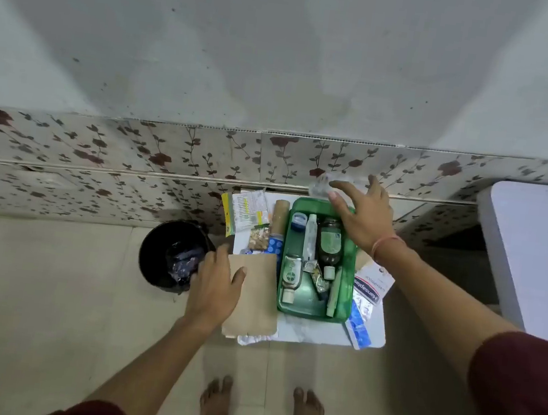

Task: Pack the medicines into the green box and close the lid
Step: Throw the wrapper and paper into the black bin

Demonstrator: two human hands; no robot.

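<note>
The open green box stands on a small white table. Inside it lie a dark bottle, a white tube, a small sanitizer bottle and a blue jar. My right hand is over the box's far end, fingers closed on a blurred clear plastic piece. My left hand grips the left edge of a brown paper packet, thumb on top. A Hansaplast box and a blue-white packet lie to the right of the green box.
Printed sachets, a cardboard tube and a blue blister strip lie at the table's back left. A black bin stands on the floor at left. A white table is at right. The tiled wall is close behind.
</note>
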